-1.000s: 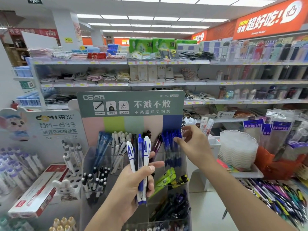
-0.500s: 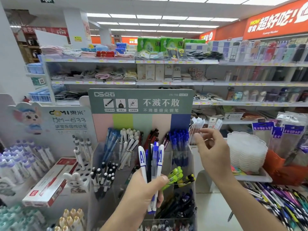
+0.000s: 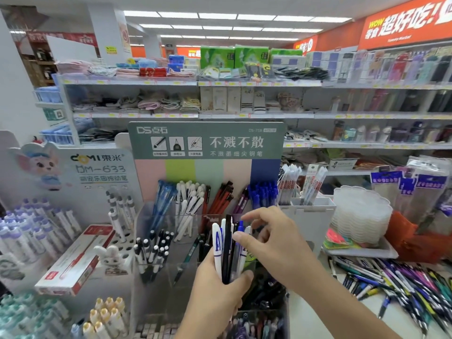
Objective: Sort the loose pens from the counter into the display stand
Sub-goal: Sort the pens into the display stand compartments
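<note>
Your left hand (image 3: 215,294) grips a bunch of pens (image 3: 228,250) upright before the display stand (image 3: 205,143); your right hand (image 3: 271,243), fingers curled, reaches to pinch one out. Next, pick its matching compartment. More loose pens (image 3: 396,285) lie on the bench (image 3: 310,321).

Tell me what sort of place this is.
A shop, likely a general store's stationery section: pen display stand with a printed header, stocked shelves carrying price tags, and an orange promotional sign overhead.

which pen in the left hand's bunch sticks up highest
The black pen in the middle of the bunch held by the left hand; its tip rises above the white pens beside it.
</note>
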